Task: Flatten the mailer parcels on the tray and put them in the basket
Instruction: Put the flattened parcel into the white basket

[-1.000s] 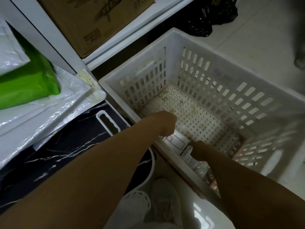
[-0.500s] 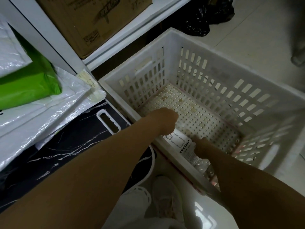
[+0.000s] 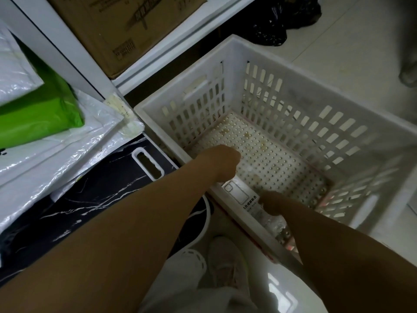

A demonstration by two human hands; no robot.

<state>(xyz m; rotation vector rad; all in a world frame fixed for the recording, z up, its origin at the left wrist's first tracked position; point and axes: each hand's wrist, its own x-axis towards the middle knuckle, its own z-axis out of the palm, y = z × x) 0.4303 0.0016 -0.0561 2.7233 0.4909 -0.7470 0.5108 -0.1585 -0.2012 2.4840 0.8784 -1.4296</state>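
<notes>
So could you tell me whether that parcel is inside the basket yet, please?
Inside. The parcel lies low behind the near wall of the basket, with the left hand and right hand on it.

Bare forearms, no sleeves; pale trousers (image 3: 194, 297) and a whitish sneaker (image 3: 228, 265).

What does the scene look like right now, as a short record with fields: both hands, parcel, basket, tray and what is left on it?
left hand: reaching down into the basket, at the parcel's far end; fingers hidden
right hand: on the parcel's near end; grip hidden
parcel: white mailer with a phone-case drawing, low inside the basket along its near wall
basket: white slotted crate on the floor, perforated bottom mostly bare
tray: black marbled, white handle, beside the basket
left on tray: green mailer on top of white mailers
</notes>
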